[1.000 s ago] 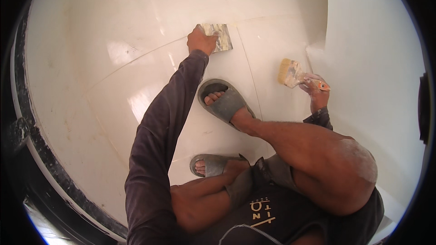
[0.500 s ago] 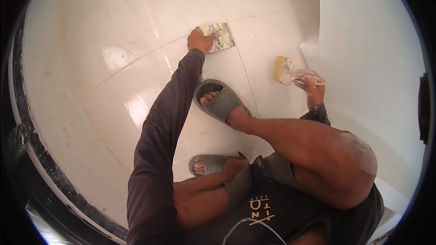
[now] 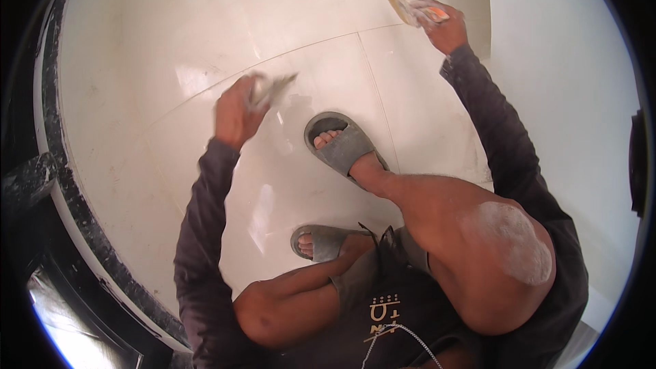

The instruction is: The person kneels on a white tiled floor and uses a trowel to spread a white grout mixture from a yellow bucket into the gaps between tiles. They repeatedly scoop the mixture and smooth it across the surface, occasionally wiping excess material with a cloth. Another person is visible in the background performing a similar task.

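My left hand (image 3: pixel 238 115) is closed around a thin flat plate (image 3: pixel 279 89), seen nearly edge-on and smeared by motion; its surface looks mottled and pale. It is above the glossy pale floor tiles (image 3: pixel 301 164), left of my sandalled foot. Out at the far right, my right hand (image 3: pixel 447 33) grips a wide flat paintbrush (image 3: pixel 401 7) by its short handle, which has an orange mark. The brush's pale bristles point left, close to the far tile joint. Whitish residue coats the brush and my fingers.
A white wall (image 3: pixel 567 96) rises along the right. Dark speckled edging (image 3: pixel 75 198) curves down the left side. My two feet in grey slide sandals (image 3: pixel 345 147) rest on the tiles between my arms, and my right knee (image 3: pixel 509 242) carries white dust.
My left hand has drawn back left and nearer, lifting and tilting the plate it held flat on the floor. My right hand has reached farther forward with the paintbrush.
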A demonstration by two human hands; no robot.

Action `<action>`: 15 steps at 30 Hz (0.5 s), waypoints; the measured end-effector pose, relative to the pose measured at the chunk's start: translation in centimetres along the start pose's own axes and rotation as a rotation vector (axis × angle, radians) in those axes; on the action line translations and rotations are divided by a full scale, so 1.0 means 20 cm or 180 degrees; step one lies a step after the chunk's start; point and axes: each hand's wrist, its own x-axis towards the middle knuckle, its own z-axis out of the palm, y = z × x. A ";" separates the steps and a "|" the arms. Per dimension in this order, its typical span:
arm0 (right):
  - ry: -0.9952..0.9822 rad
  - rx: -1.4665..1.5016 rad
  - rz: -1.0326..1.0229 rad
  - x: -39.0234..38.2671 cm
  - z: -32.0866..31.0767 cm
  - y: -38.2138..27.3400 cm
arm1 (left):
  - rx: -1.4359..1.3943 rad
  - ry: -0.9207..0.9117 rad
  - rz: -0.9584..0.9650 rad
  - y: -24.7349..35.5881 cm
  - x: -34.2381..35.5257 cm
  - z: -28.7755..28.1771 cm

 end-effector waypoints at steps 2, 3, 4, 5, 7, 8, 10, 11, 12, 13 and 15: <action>-0.0142 -0.0712 -0.0343 0.08 0.07 0.03 | 0.1513 0.0490 0.1340 -0.08 -0.20 -0.11; -0.0085 -0.1333 -0.0265 0.08 0.13 0.05 | 0.1399 0.0487 0.1076 -0.06 -0.28 -0.15; -0.0020 -0.1958 -0.0179 0.05 0.21 0.06 | 0.1279 0.0486 0.0819 -0.03 -0.36 -0.18; 0.0060 -0.2604 -0.0071 0.03 0.29 0.09 | 0.1138 0.0485 0.0587 -0.01 -0.41 -0.20; -0.1011 -0.2022 -0.0336 -0.22 0.54 -0.05 | 0.1379 0.0700 0.0152 -0.02 -0.57 -0.22; -0.0675 -0.1426 -0.0972 -0.46 0.67 -0.17 | 0.1466 0.0809 -0.0066 -0.04 -0.64 -0.20; -0.1481 -0.0022 -0.1472 -0.67 0.69 -0.53 | 0.1568 0.0650 -0.0379 -0.07 -0.82 -0.23; -0.2321 0.0661 -0.1164 -0.68 0.64 -0.69 | 0.1504 0.0453 -0.0481 -0.08 -0.92 -0.25; -0.2997 0.1501 -0.0286 -0.64 0.58 -0.83 | 0.1485 0.0271 -0.0637 -0.09 -1.04 -0.29; -0.2536 0.1475 -0.0758 -0.60 0.61 -0.82 | 0.1348 0.0208 -0.0857 -0.09 -1.14 -0.29; -0.1261 0.0863 -0.1556 -0.36 0.76 -0.57 | 0.1044 0.0064 -0.1331 -0.04 -1.31 -0.28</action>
